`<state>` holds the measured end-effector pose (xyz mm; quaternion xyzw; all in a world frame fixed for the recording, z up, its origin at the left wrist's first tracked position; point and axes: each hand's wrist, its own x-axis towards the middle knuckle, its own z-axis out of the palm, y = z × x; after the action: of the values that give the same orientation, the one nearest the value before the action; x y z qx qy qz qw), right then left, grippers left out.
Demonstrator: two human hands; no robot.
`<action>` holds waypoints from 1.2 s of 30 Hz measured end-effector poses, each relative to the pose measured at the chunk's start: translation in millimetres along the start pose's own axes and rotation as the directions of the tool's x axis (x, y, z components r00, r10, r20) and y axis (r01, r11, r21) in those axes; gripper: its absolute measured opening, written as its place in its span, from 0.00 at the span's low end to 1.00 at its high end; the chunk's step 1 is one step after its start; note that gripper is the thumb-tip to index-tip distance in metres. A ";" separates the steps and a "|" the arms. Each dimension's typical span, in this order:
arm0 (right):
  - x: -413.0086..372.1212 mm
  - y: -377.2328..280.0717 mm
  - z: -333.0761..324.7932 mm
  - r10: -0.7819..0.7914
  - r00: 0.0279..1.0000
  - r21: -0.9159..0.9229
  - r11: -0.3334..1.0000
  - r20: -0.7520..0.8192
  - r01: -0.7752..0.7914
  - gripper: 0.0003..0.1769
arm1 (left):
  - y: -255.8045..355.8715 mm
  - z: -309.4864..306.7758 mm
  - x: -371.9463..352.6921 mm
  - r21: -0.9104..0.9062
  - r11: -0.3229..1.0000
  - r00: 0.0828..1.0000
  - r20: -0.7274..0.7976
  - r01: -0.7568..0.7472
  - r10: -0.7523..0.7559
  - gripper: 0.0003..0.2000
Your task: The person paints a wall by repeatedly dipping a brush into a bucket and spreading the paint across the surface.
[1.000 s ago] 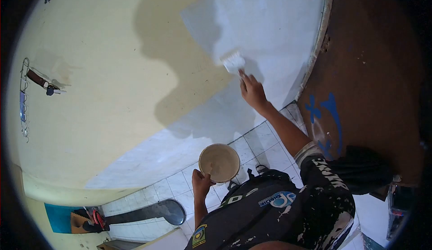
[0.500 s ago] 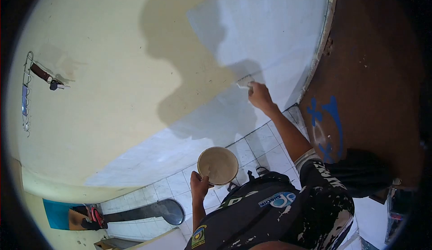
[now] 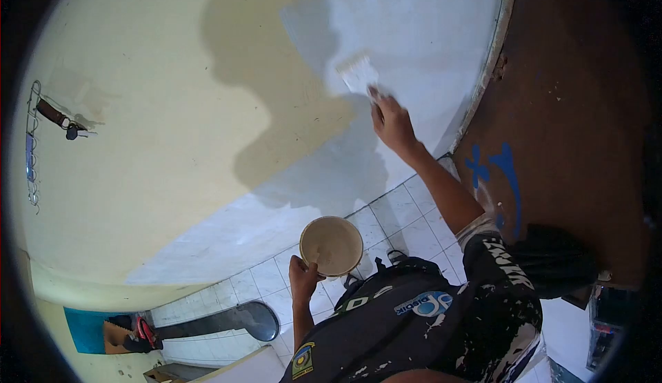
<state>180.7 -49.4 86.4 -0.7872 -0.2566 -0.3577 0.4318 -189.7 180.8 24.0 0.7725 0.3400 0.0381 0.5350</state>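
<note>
My right hand is closed around the handle of a wide, paint-covered paintbrush. The bristles lie against the wall, near the border between its cream part and its pale white painted part. Lower down, my left hand grips the rim of a round bucket, thumb over the edge. Brownish-grey residue coats the bucket's inside, with a paler patch near the thumb. A dark shadow of my head and arm falls across the wall beside the brush.
A brown surface with blue marks borders the wall on the right, a dark cloth below it. White tiles cover the floor. A hook rack with keys hangs at left; a long dark object lies lower left.
My right hand has moved the paintbrush up and slightly left along the wall, turning its broad face into view. The left hand still holds the bucket; the view has shifted slightly.
</note>
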 end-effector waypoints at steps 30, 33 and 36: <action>7.0 -49.6 -4.2 0.062 0.998 0.062 0.996 0.022 -0.063 0.22 | -0.4 -0.1 -5.9 -0.028 0.999 1.000 0.001 0.027 -0.027 0.11; -65.8 -9.4 41.2 0.147 0.971 -0.076 0.988 0.189 -0.135 0.26 | 0.0 -1.7 -6.1 -0.007 1.000 1.000 -0.016 0.006 -0.006 0.12; -110.1 11.1 56.8 0.270 0.912 -0.193 0.957 0.309 -0.218 0.26 | -16.7 -2.7 -3.3 -0.002 1.000 0.999 -0.036 -0.030 0.030 0.12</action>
<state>140.6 -16.2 -26.7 -0.8930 -0.1966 -0.1820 0.3616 -201.5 184.4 11.9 0.7760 0.3379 0.0606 0.5291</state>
